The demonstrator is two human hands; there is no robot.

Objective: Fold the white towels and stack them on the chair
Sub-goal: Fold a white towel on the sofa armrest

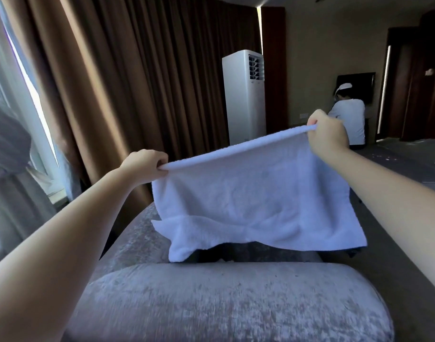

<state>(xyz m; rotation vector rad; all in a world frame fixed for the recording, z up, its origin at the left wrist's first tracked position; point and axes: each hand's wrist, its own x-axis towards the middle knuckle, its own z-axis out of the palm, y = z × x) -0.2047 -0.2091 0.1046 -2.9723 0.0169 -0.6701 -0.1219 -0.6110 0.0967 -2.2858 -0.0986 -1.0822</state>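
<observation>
Brown curtains (137, 82) back the grey chair (211, 304) on my feed. I see both arms stretched forward, the right raised higher. The left hand (145, 164) pinches one top corner of the towel (256, 203), fingers curled under; the right hand (327, 137) clenches the other. The top edge is taut, and the lower edge hangs over the chair.

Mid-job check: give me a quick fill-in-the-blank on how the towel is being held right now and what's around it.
1. The left hand and right hand each pinch a top ____ of the white towel.
2. The hand held higher is the ____ one.
3. The curtains beyond the grey chair are ____.
Missing words: corner; right; brown.
</observation>
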